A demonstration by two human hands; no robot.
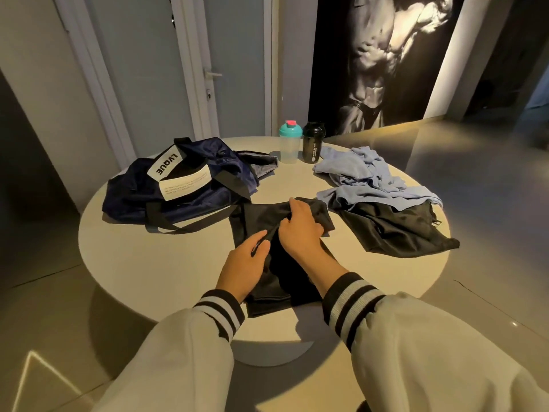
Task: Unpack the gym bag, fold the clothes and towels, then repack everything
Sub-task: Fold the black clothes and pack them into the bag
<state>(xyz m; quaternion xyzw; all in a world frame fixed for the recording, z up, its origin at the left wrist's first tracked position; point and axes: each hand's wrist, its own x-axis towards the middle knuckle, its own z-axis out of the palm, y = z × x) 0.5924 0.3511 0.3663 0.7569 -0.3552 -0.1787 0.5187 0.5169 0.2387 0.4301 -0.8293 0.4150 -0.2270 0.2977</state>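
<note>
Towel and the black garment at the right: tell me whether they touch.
Touching. The head view shows the towel lying over the upper edge of the black garment, covering part of it.

Round pale table [178, 263] is carrying the lot. Navy gym bag [190, 185] is slumping on the left side, straps trailing twd the middle. Clear shaker w/ teal lid [289, 144] and black shaker [312, 144] are standing upright at the far edge, just beside each other. Crumpled light-blue towels [365, 176] are lying at right, overlapping a dark garment [395, 227]. A black garment [258, 215] is lying front-centre.
</note>
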